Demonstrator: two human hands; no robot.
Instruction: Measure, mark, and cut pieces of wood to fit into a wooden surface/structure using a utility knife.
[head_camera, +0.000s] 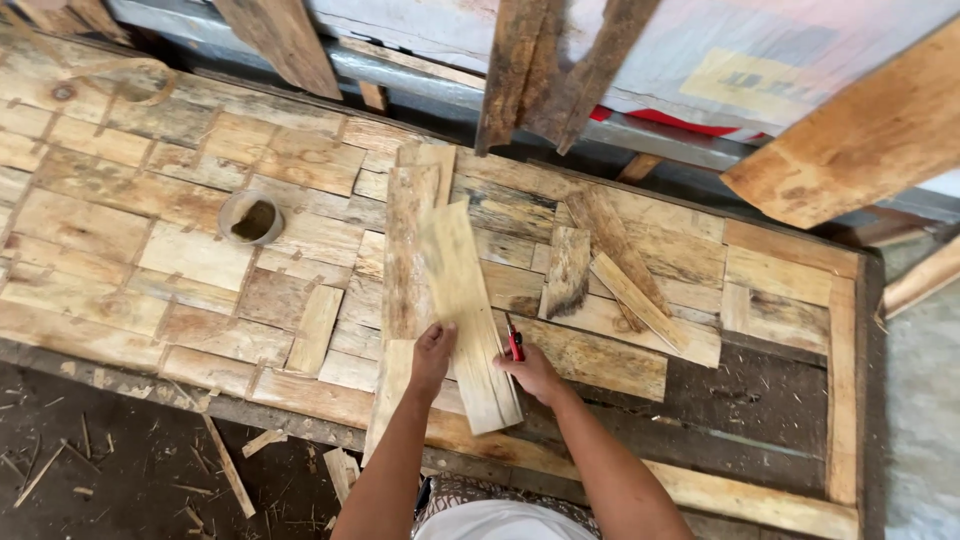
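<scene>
The pale wood strip (465, 310) runs near to far; the left hand (432, 352) presses its near-left edge, the right hand (530, 372), fingers clamped on a red pencil (514, 342), sits just right.

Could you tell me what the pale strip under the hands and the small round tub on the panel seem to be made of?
Pale strip: raw, unfinished wood, with visible grain and rough edges. Round tub: probably plastic or metal, grimy with dark contents; hard to tell.
</scene>
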